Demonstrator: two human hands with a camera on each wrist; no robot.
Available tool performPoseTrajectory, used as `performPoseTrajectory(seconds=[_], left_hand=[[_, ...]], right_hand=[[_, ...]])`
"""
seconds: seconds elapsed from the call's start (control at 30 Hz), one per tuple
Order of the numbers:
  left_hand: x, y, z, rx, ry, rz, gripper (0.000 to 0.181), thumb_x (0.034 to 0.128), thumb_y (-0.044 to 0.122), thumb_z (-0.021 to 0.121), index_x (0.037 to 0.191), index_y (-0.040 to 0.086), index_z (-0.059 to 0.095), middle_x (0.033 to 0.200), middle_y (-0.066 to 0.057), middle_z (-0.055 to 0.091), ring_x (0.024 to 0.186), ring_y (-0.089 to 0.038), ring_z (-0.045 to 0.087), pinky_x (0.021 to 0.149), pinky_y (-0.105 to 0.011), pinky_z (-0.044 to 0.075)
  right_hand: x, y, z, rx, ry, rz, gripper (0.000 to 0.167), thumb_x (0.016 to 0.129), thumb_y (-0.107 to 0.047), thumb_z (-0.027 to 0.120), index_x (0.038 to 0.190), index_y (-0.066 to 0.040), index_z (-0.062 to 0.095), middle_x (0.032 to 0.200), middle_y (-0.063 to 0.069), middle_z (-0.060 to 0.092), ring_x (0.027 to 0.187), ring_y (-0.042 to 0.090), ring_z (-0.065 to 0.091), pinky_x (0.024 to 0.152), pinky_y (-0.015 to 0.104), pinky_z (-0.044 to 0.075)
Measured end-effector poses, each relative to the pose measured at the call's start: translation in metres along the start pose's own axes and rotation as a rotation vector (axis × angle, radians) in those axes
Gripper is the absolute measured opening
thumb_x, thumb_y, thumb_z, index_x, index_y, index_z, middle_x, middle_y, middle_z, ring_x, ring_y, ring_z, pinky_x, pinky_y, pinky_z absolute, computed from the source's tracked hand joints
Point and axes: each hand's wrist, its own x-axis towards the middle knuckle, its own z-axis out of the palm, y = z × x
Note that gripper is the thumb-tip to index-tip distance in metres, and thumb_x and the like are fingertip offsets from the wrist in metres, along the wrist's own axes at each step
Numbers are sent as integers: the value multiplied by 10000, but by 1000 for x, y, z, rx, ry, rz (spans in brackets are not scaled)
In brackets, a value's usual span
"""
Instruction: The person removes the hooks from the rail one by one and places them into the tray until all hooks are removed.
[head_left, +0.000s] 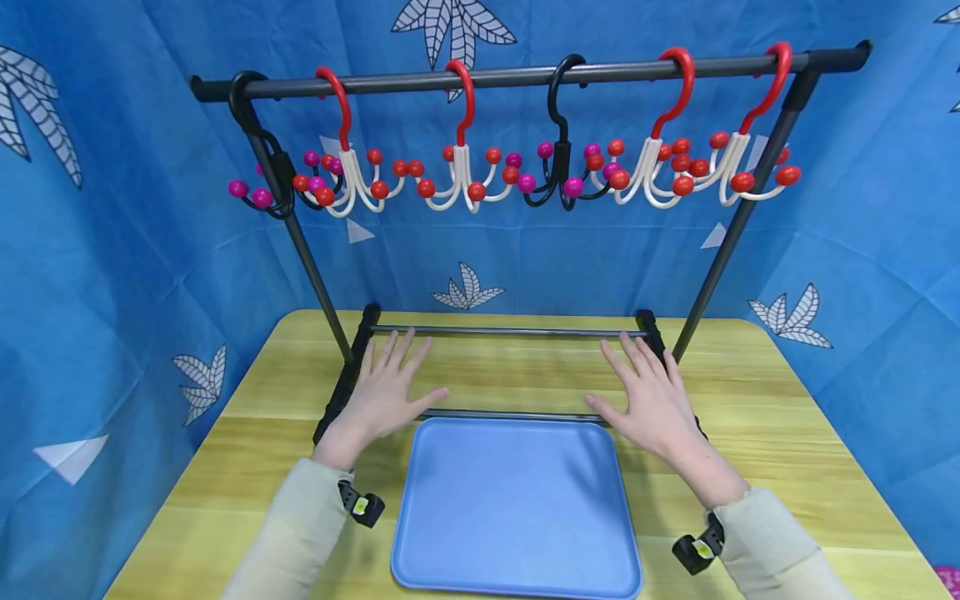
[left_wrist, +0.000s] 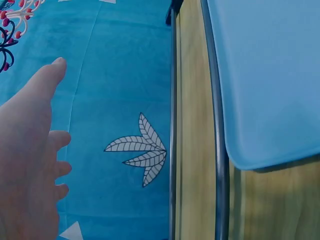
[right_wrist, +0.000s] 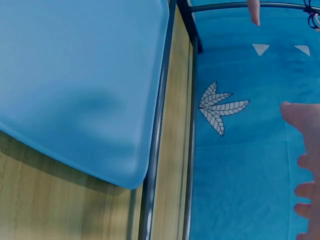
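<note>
Handling: best kept slow and clear of the rack, lest the hangers swing.
Left hand: left of centre, grip wide open, fingers spread, holding nothing.
Right hand: right of centre, likewise spread and empty.
Tray: lower centre, flat on the worktop; seems longer left to right.
Rack: upper to middle frame, long axis left to right.
Hangers: upper frame, hooks up.

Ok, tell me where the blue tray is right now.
In the head view, the blue tray lies on the wooden table at bottom centre, just beside the rack's nearer lower bar, between the left sleeve and the right sleeve.
</note>
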Motion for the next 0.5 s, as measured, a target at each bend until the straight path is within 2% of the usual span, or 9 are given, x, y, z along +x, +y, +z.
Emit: performPoseTrajectory(seconds=[0.13,0.3,0.4,0.5], left_hand=[[1,-4,-7,18,16,0,841,819,735,288,1466,217,142,1530,-82,72,1399,-306,20,1095,-524,-48],[1,-12,-13,13,61,1,814,834,696,344,1459,199,184,1505,-118,178,1381,-336,121,1100,-529,30],[3,-19,-18,-29,125,6,767,853,605,450,1436,142,264,1473,-158,248,1347,-364,213,1085,-536,131],[5,-26,-25,-73,229,-9,690,864,457,554,1397,77,338,1419,-194,334,1275,-391,336,1027,-541,266]], right_hand=[[2,1,-3,16,66,-18,742,817,-553,552,1407,-154,343,1432,172,330,1310,357,277,1071,548,127],[2,7,-7,53,197,-47,629,796,-420,634,1321,-117,466,1341,149,454,1227,330,399,1035,515,229],[5,10,-12,71,279,-70,536,783,-342,662,1237,-85,540,1248,131,533,1132,324,484,961,496,320],[10,14,-18,82,362,-97,422,784,-278,663,1145,-69,596,1124,128,598,1013,329,548,863,488,388]])
